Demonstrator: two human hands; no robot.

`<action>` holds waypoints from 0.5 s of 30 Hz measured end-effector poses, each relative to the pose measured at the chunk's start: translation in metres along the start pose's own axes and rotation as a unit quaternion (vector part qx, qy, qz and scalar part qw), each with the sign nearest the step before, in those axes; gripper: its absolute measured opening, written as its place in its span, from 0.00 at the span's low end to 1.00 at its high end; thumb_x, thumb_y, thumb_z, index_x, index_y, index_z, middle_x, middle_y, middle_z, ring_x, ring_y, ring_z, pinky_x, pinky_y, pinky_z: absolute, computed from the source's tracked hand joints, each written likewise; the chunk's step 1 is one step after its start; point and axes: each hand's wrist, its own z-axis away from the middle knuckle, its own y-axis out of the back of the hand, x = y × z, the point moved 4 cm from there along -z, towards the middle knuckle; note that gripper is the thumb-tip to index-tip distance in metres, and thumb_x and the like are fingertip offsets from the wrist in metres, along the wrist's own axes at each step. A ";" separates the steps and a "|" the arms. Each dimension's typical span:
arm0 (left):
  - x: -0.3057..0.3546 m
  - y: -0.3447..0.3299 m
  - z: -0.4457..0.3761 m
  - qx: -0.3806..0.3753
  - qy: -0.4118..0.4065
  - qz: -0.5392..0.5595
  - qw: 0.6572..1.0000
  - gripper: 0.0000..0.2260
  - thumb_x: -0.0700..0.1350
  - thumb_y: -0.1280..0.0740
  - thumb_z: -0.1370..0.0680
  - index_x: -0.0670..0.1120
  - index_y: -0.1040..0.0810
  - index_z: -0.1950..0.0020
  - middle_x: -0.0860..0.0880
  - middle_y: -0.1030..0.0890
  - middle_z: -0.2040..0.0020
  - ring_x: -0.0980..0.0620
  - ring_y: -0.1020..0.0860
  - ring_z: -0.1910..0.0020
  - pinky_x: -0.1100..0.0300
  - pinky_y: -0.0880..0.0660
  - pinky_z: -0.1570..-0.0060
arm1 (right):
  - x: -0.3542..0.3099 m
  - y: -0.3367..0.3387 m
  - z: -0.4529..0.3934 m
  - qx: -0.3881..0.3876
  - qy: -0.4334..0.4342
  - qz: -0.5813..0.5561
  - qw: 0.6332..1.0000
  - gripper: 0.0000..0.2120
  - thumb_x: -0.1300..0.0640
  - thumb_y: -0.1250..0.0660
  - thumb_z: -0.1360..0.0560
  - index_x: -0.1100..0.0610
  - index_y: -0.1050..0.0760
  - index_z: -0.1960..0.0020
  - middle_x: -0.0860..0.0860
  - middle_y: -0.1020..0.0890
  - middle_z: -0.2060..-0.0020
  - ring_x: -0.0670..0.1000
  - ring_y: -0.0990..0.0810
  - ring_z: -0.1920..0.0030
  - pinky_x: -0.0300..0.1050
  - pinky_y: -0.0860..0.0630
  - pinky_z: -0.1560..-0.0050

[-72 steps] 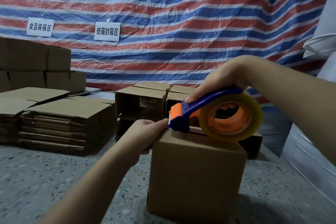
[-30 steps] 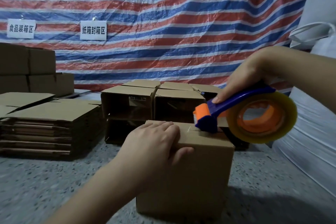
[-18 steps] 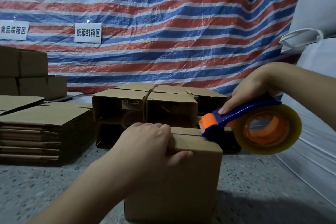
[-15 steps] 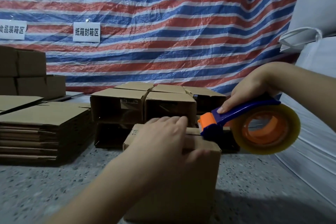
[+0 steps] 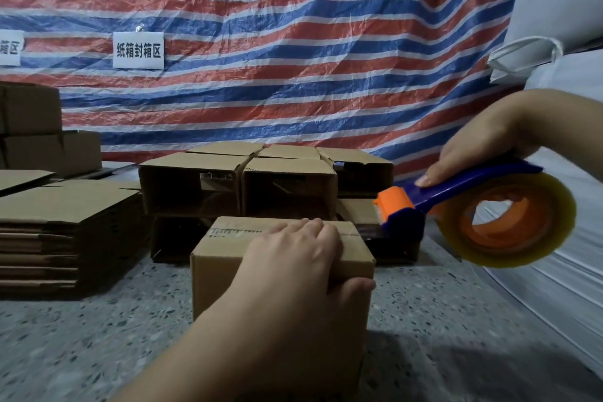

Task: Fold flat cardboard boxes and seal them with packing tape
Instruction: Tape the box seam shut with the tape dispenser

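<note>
Item: box (image 5: 225, 266), my left hand (image 5: 293, 258) spread flat pinning its flaps; right hand (image 5: 470, 153) gripping tape dispenser (image 5: 473, 215) just off the edge.

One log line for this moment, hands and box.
left hand presses box top | right hand holds tape dispenser off box's right edge | tape strip on top

Two white rectangular paper signs hang on the red, white and blue striped plastic tarp (image 5: 293, 42) behind the boxes.

The full white paper sign (image 5: 138, 50) reads "纸箱封箱区" in black characters, one row, fixed at its top edge.

The cut-off white paper sign (image 5: 9, 48) sits at the left frame edge; only "箱区" shows, the rest out of view.

Faint dark printing on the top of the near brown cardboard box (image 5: 228, 232) is too blurred to read.
</note>
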 end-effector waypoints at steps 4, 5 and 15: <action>0.000 0.001 0.001 -0.004 -0.007 0.009 1.000 0.36 0.74 0.59 0.31 0.61 0.42 0.26 0.56 0.28 0.30 0.54 0.30 0.32 0.57 0.32 0.34 | 0.006 -0.009 0.004 0.003 -0.019 0.031 0.999 0.42 0.25 0.22 0.50 0.55 0.16 0.48 0.55 0.13 0.56 0.51 0.14 0.60 0.42 0.20 0.60; 0.000 0.002 0.002 -0.003 -0.009 0.005 1.000 0.36 0.74 0.60 0.31 0.61 0.42 0.26 0.56 0.28 0.30 0.54 0.30 0.32 0.57 0.32 0.35 | 0.002 -0.012 0.004 0.008 -0.025 0.049 0.998 0.41 0.26 0.24 0.48 0.55 0.17 0.48 0.54 0.13 0.58 0.50 0.13 0.61 0.42 0.20 0.62; 0.001 0.002 0.001 -0.022 -0.018 0.002 1.000 0.36 0.73 0.59 0.30 0.61 0.42 0.25 0.56 0.30 0.28 0.54 0.32 0.30 0.56 0.34 0.33 | 0.011 -0.080 -0.051 0.053 -0.133 0.259 0.955 0.27 0.27 0.33 0.31 0.51 0.25 0.54 0.49 0.18 0.56 0.51 0.19 0.55 0.45 0.23 0.51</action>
